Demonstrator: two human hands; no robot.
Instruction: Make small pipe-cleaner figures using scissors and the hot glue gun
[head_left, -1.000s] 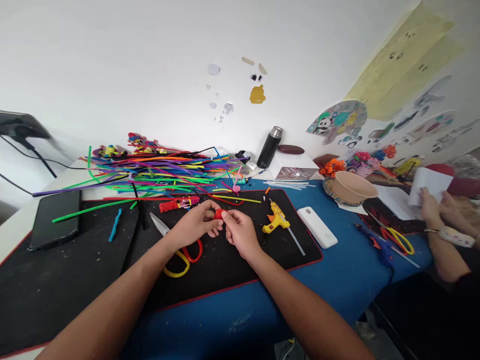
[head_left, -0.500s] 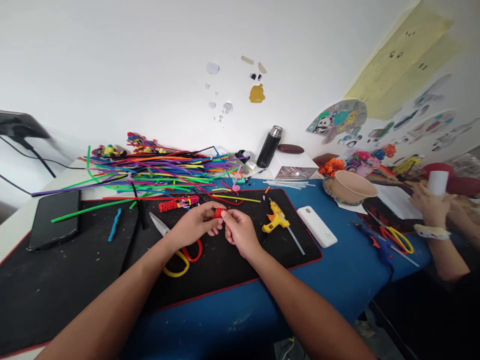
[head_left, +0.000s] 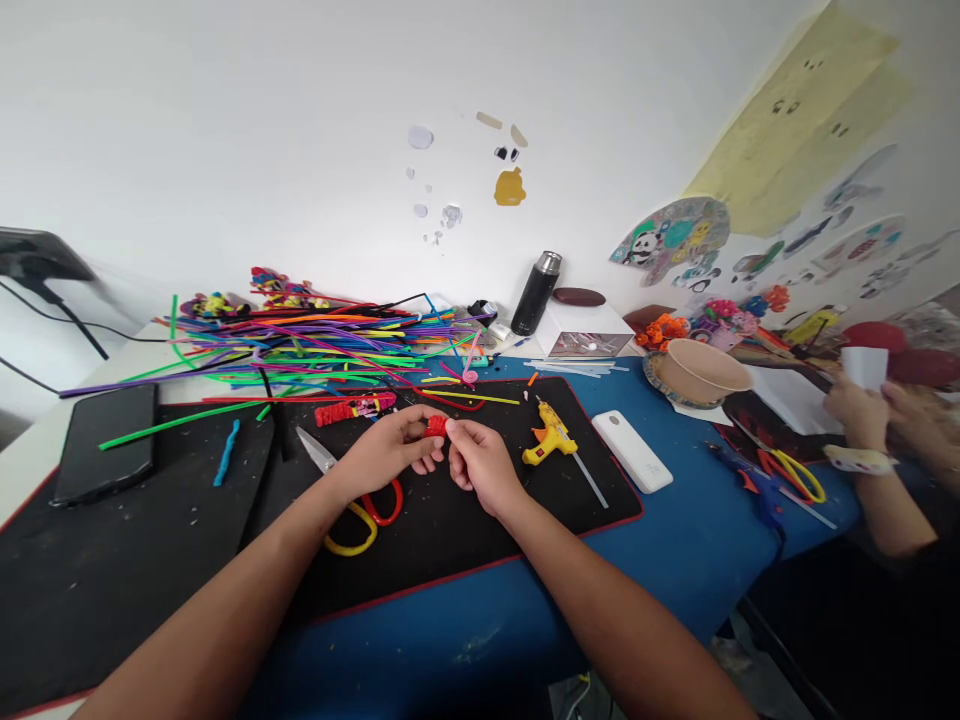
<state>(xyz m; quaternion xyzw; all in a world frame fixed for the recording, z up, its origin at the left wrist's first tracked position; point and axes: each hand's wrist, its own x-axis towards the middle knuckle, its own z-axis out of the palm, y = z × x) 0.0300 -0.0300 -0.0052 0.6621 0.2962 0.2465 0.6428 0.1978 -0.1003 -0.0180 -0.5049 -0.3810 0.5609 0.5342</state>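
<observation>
A small red coil of pipe cleaner (head_left: 436, 427) is held up between my two hands over the black mat (head_left: 480, 540). My left hand (head_left: 390, 450) has its fingers and thumb closed round the coil's left side. At the coil's right end, my right hand (head_left: 480, 460) pinches with thumb and forefinger, the other fingers curled in. Below my left wrist lie scissors (head_left: 385, 505) with red and yellow handles, partly covered by that arm. A red and pink pipe-cleaner piece (head_left: 354, 408) rests just beyond my left hand. Right of my hands lies a yellow glue gun (head_left: 551, 437).
Loose pipe cleaners (head_left: 330, 345) are heaped along the back. A phone (head_left: 106, 443) and a blue twisted piece (head_left: 226, 452) lie left; a white power bank (head_left: 632, 452), a bowl (head_left: 705, 372) and a flask (head_left: 537, 293) stand or lie right. A co-worker's hand (head_left: 859, 410) holds white paper.
The red coil shows more between my fingers, as my right hand's fingertips have shifted slightly to its right end. At far right, the co-worker's white paper has tilted and moved left.
</observation>
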